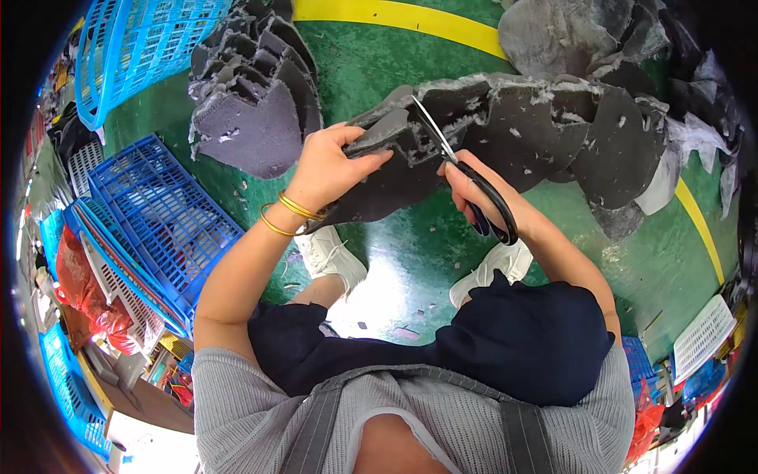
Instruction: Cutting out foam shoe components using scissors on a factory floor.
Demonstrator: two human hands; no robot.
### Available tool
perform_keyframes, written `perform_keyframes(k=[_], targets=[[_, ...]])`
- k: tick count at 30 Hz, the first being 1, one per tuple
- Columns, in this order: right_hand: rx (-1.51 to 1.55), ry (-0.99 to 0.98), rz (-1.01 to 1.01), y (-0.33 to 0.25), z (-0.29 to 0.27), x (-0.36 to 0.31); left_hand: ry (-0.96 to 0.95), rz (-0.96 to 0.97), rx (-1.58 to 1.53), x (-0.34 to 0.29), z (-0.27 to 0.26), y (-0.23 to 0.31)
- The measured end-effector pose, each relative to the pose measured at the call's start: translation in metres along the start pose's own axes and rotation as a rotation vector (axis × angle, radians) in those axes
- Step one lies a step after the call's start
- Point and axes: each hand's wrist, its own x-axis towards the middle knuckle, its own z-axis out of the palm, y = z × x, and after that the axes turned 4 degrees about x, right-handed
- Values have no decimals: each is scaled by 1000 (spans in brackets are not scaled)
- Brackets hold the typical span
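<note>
My left hand [332, 167] pinches the edge of a dark grey, fuzzy-backed fabric piece [387, 130] between thumb and fingers. That piece belongs to a long strip of overlapping rounded fabric pieces [537, 126] stretching off to the right, with pale fluff along the edges. In my right hand [478, 186] is a pair of scissors [436, 130] with black handles. Their metal blades point up and left, lying against the fabric close to my left fingers. Whether the blades are parted is hard to make out. Below my left hand the fabric hangs down.
A stack of similar fabric pieces [253, 126] lies on the green floor ahead left. Blue plastic crates [170, 213] and a light-blue basket [142, 51] stand at the left. More grey pieces [557, 35] are heaped at the far right. A white crate [703, 340] leans at the right.
</note>
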Motion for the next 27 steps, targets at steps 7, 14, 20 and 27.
perform_keyframes(k=[7,14,20,27], targets=[[-47,30,1,-5,7,-9,-23,-90,20,-6,-13,-6],[79,-46,-71,-14,18,30,-86,-294,-116,-24,-17,10],[105,-95,-263,-1,14,26,-69,-272,-151,-38,-52,-17],[-217,-58,-231,9,-2,5,695,417,1240,-26,-100,-114]])
